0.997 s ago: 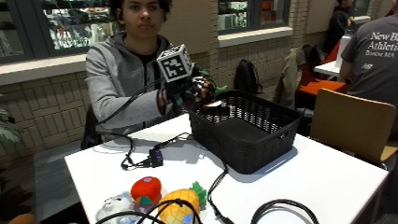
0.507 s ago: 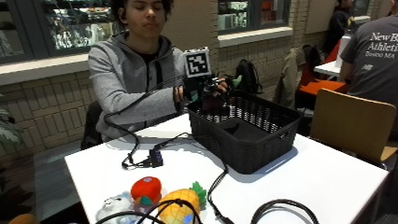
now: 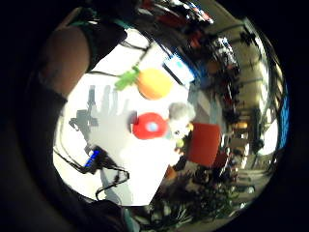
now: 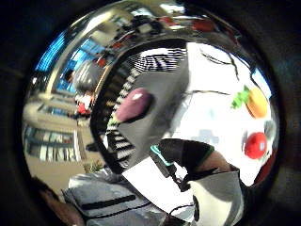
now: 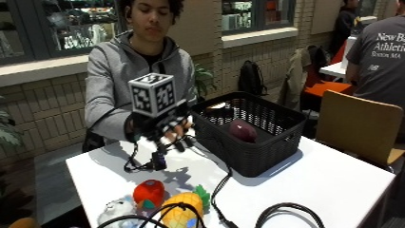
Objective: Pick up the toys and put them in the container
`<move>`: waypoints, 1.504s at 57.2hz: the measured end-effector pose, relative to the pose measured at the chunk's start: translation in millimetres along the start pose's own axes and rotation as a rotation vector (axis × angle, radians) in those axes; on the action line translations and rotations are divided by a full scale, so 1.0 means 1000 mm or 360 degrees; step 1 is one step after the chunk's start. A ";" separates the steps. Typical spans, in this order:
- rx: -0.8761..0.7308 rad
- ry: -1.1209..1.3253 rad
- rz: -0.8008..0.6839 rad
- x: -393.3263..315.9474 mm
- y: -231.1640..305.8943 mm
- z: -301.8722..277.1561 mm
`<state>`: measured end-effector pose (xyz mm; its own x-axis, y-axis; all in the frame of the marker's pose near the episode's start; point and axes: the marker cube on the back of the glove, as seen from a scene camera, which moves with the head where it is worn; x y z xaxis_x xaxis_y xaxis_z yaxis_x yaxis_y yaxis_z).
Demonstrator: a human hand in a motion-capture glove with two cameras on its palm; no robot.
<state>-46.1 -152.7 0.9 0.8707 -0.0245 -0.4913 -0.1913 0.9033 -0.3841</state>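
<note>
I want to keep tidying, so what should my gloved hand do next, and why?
Probably lower the gloved right hand toward the red toy. It looks empty, the purple toy already lies in the basket, and the red one sits nearest on the table.

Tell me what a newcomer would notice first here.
First the black basket on the white table, with a dark purple toy already inside it. Next the gloved right hand, raised above the table beside the basket, fingers relaxed. Then the red toy and yellow pineapple toy waiting at the table's near edge.
</note>
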 end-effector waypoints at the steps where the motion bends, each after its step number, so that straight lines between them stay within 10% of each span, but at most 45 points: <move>1: -0.0026 0.0004 0.0045 0.012 0.001 0.004; 33: -0.0310 0.0213 0.0244 0.087 0.008 0.111; 55: 0.0072 0.0063 0.0103 0.066 0.012 0.106; 86: 0.0516 -0.0018 -0.0970 -0.160 0.013 -0.046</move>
<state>-209.3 -156.6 38.2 0.7850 -0.5656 -0.2528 0.4773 0.8123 -0.3353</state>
